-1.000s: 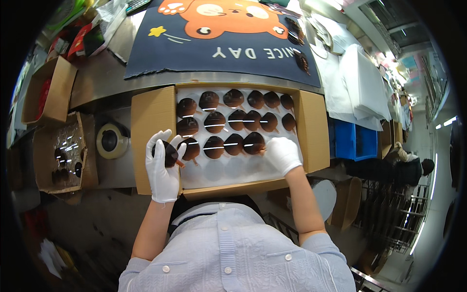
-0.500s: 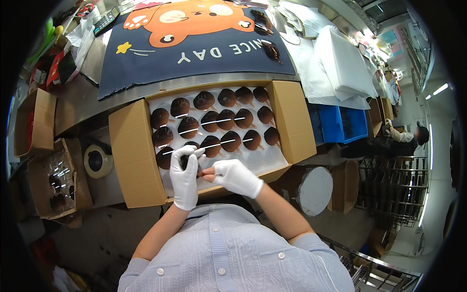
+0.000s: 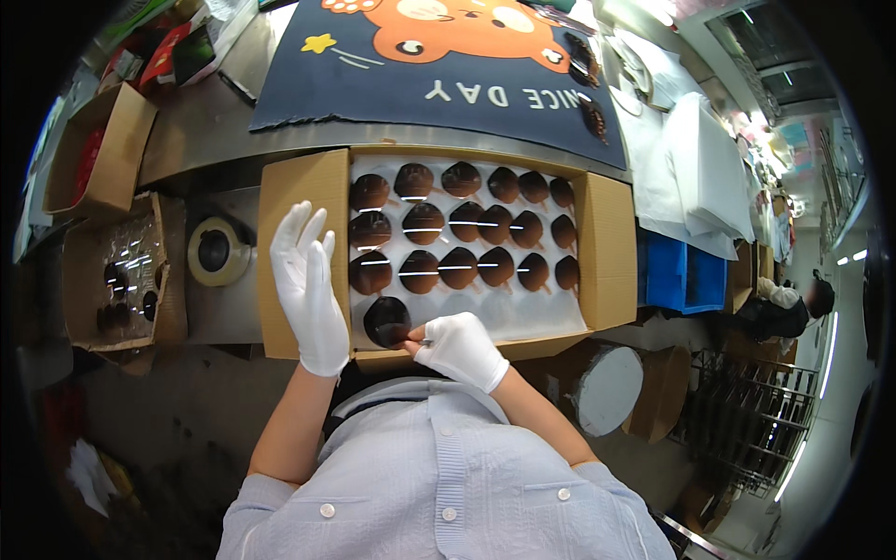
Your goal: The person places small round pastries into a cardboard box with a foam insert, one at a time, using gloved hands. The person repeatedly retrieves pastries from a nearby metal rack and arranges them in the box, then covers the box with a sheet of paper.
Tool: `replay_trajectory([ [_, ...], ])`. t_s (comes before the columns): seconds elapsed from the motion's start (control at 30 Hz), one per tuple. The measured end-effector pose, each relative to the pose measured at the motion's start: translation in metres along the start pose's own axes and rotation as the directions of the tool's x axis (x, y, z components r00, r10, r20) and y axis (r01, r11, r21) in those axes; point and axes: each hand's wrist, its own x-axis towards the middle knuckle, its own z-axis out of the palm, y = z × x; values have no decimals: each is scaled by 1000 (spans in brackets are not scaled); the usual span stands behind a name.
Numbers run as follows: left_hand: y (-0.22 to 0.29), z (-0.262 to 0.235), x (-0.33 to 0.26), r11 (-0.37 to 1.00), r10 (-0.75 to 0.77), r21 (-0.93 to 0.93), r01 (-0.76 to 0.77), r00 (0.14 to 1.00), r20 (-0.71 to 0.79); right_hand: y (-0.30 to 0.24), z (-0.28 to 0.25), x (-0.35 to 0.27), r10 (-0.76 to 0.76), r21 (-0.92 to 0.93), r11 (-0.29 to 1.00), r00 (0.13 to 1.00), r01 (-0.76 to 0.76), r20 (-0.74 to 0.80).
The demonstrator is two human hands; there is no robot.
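Observation:
An open cardboard box [image 3: 609,245] with a white liner holds several round dark brown pieces [image 3: 457,267] in rows. My right hand [image 3: 461,348], in a white glove, pinches the edge of one dark round piece [image 3: 385,319] at the box's near left corner. My left hand [image 3: 310,289], also gloved, hovers flat with fingers spread over the box's left flap, holding nothing.
A roll of tape [image 3: 217,251] lies left of the box. Two smaller cardboard boxes [image 3: 105,159] stand at the far left, one with dark pieces [image 3: 126,291] in it. A dark printed mat [image 3: 448,65] lies beyond. Blue bins [image 3: 681,276] and another person [image 3: 784,303] are at right.
My hands have come apart. The left hand has lifted away to the left flap, and the right hand now sets a dark piece at the box's near left corner.

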Motion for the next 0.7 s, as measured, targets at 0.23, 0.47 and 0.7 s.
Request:
replay_trajectory([
  [0.23, 2, -22, 3, 988, -76, 136, 68, 996, 51, 52, -53, -34, 113, -591, 796, 992, -128, -62],
  [0.47, -26, -12, -27, 896, -247, 439, 72, 901, 356, 130, -104, -83, 232, -640, 682, 935, -353, -269],
  [0.7, -40, 7, -43, 526, -255, 730, -436, 738, 624, 146, -114, -87, 182, -540, 756, 910, -371, -372],
])
